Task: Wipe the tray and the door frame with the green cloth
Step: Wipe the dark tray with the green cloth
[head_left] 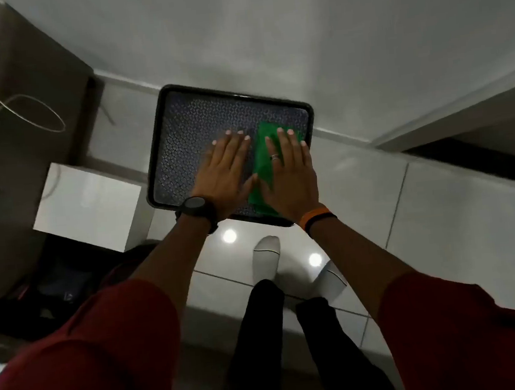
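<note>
A dark-rimmed tray (162, 134) with a patterned bottom stands on the tiled floor, leaning against the white wall. My left hand (225, 172) lies flat on the tray's patterned face with fingers spread, holding nothing. My right hand (288, 173) presses flat on the green cloth (265, 159), which covers the tray's right side and hangs down to its lower edge. A door frame edge (449, 113) runs along the right of the wall.
A white box (87, 205) sits on the floor left of the tray. A grey appliance with cables (20, 101) fills the far left. My feet in white socks (267, 256) stand just below the tray. A dark doorway gap (482, 157) opens at right.
</note>
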